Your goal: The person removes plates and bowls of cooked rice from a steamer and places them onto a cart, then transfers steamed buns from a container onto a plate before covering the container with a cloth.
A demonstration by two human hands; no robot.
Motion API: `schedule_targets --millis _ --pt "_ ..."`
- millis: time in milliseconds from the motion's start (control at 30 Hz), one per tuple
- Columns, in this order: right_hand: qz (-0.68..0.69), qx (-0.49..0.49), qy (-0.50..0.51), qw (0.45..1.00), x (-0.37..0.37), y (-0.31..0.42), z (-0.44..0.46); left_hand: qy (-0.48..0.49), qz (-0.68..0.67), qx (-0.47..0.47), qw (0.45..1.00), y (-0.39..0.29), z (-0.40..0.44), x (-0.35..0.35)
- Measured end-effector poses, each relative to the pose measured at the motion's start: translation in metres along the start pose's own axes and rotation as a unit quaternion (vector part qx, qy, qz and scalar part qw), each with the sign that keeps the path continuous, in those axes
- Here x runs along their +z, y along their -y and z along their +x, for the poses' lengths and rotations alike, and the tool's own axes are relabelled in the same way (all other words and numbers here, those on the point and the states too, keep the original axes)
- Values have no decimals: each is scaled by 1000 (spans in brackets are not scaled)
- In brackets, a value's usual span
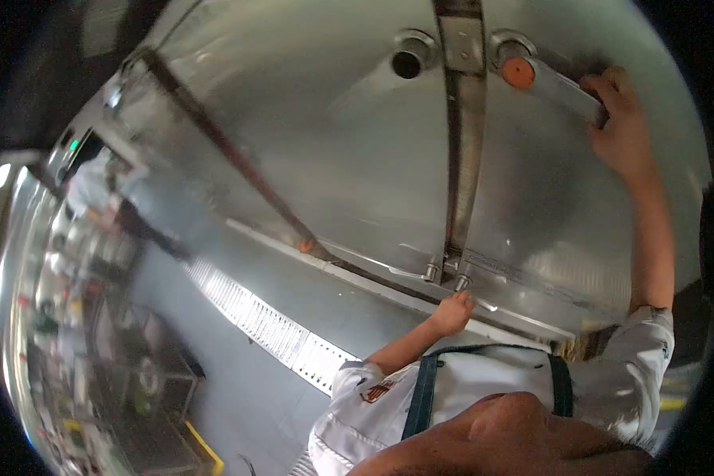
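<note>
A pair of large stainless-steel doors (333, 135) fills most of the view, with a dark seam and metal strip between them. My right hand (623, 119) is closed around the end of a long metal door handle (567, 91) on the right door. An orange round cap (519, 72) sits on the handle's other end. Low by the door edge, my left hand (452, 312) is closed at a small metal latch (463, 282), its fingers partly hiding it. A similar latch (431, 271) is just left of it. A round metal fitting (411, 59) juts from the left door.
A perforated metal drain grate (270, 321) runs along the grey floor (214, 365) at left. Another person (99, 190) in a white top stands at the far left. Cluttered metal shelving (111, 381) lines the left edge, near a yellow floor marking (205, 449).
</note>
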State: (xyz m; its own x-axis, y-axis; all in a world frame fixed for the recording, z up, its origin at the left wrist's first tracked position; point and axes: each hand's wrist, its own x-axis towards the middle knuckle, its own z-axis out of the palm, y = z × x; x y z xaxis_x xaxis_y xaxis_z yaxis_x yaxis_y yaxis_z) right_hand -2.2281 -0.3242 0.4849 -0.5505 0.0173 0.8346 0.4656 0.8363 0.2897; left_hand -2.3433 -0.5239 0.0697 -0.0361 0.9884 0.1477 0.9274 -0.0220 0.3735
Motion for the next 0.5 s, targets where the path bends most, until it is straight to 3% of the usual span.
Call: schedule_targets --millis 67,167,267,367,500 --pt "28 -4 -46 999 12 3 -14 131 11 1 991 18 21 36" --pt "85 68 -116 987 57 36 -48 96 -31 71 992 26 36 69" --pt "111 156 -199 961 95 91 -48 277 5 1 961 -3 64 30" --pt "135 198 -251 938 111 118 -39 272 -53 79 958 10 70 79" --pt "182 200 -243 932 106 115 -53 278 -149 140 938 15 73 111"
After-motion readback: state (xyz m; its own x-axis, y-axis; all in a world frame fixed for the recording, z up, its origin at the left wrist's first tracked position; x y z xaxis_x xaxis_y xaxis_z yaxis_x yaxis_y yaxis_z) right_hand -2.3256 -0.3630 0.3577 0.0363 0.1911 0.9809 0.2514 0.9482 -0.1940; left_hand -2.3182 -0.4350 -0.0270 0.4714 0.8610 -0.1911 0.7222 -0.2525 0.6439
